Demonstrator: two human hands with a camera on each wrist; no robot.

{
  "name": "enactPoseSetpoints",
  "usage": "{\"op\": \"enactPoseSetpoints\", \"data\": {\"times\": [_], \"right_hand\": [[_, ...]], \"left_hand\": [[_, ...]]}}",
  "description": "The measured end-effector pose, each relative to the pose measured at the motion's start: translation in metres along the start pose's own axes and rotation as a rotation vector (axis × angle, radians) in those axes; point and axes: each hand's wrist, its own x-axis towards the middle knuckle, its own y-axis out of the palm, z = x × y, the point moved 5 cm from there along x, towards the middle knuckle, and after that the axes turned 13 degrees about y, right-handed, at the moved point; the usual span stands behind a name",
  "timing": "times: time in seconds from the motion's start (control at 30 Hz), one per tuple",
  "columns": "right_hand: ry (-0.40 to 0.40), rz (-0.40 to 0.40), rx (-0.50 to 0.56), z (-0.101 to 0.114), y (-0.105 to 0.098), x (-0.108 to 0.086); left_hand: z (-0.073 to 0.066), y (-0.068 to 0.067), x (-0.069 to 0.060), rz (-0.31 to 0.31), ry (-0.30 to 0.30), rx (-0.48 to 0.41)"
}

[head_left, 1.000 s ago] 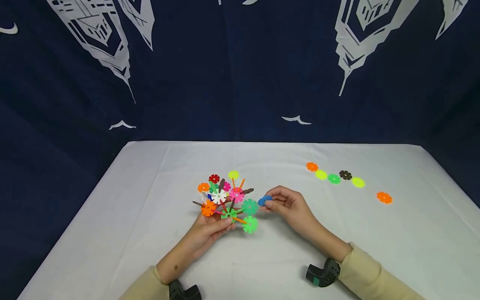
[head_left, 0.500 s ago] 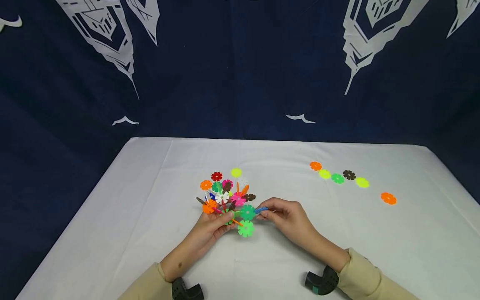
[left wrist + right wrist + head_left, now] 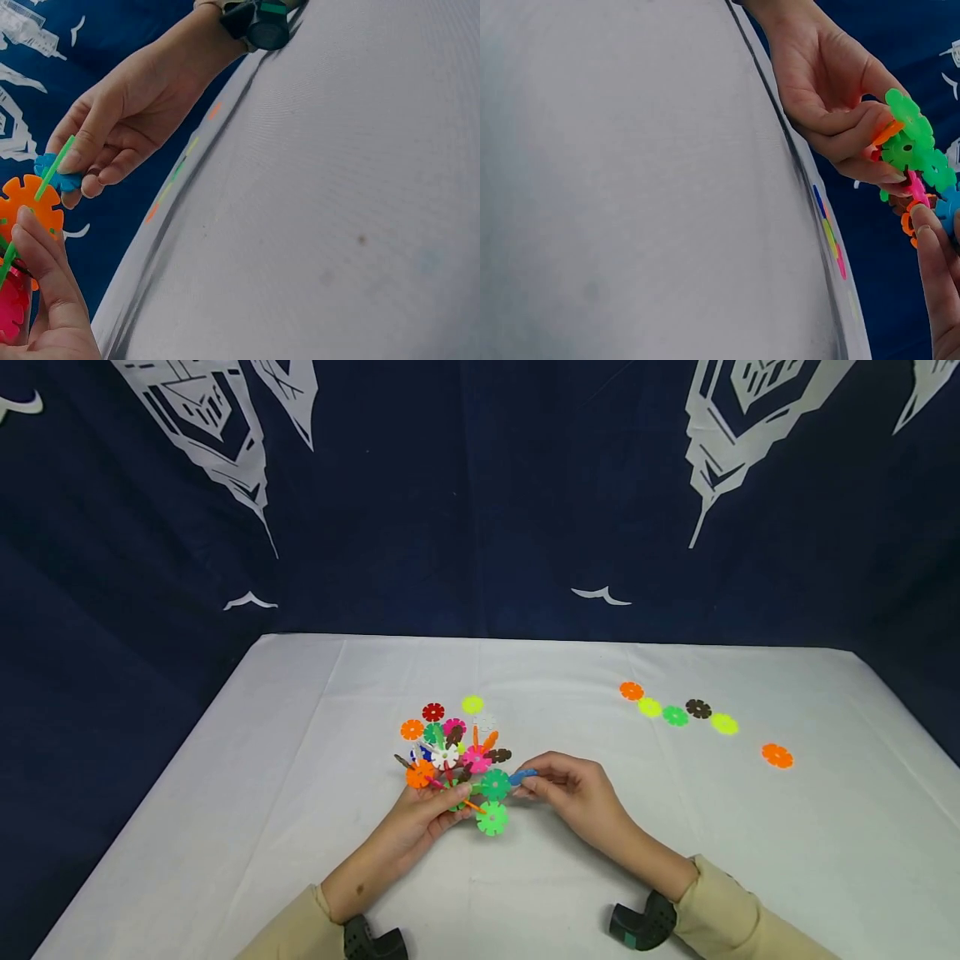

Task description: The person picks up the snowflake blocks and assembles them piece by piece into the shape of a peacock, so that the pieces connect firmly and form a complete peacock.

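Note:
My left hand [image 3: 423, 818] holds a cluster of interlocked plastic snowflake discs [image 3: 477, 759] above the table, thumb over its near side. A teal-green disc [image 3: 495, 784] and a bright green disc [image 3: 492, 819] stick out on its right. Between thumb and fingers, my right hand [image 3: 581, 789] pinches a blue snowflake disc [image 3: 523, 776], seen nearly edge-on at the teal disc's rim. In the left wrist view the blue disc [image 3: 69, 181] lies partly behind a thin green edge. Whether its slot is engaged I cannot tell. Fingers hide part of the cluster.
On the white-covered table [image 3: 300, 827], a red disc [image 3: 432, 712], a yellow disc [image 3: 472, 704] and others lie behind the cluster. Several loose discs, among them a dark brown one [image 3: 698, 708] and an orange one [image 3: 777, 755], lie at the back right.
My right hand has brought the blue disc left and down to the teal disc and turned it edge-on. The cluster has tilted slightly in my left hand. The last half second shows hardly any motion.

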Motion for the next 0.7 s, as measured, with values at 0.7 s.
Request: {"op": "enactPoseSetpoints", "data": {"times": [0.7], "right_hand": [[-0.15, -0.077, -0.178, 0.0029, 0.0036, -0.0042]], "left_hand": [[0.0034, -0.0027, 0.0008, 0.007, 0.0, 0.033]]}}
